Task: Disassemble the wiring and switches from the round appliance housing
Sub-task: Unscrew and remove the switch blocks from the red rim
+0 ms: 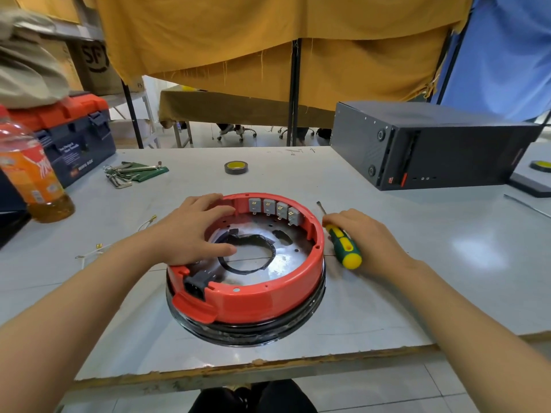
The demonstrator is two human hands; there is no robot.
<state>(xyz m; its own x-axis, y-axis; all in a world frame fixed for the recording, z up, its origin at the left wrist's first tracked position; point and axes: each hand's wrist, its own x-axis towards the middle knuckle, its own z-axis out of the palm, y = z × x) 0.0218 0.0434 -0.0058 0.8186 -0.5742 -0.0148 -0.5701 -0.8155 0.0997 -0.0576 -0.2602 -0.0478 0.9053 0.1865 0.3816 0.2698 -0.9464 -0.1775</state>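
So the round red plastic appliance housing (247, 290) sits upside down near the front edge of the grey table (417, 293), on a black ring base, with 4 small grey switches (273, 207) lined up inside its far wall and a black power socket (195, 283) at the near left. No wires look attached to those switches now; a few loose yellowish wires (98, 248) lie on the table off to the left. Left hand (193, 231) rests over the left rim with its fingers spread and fairly straight, pressing down to steady it, fingertips reaching inside toward the metal floor, a little short of the leftmost switch. Right hand (366, 236) sits just right of the housing, fingers curled around the green and yellow screwdriver (343, 244), whose tip points to the far side, outside the rim. Biggest risk I'd say: prying the switches with that blade could make it slip and jab the steadying fingers, or crack the plastic clips. Also the housing is close to the table edge, so a hard push could slide it off.
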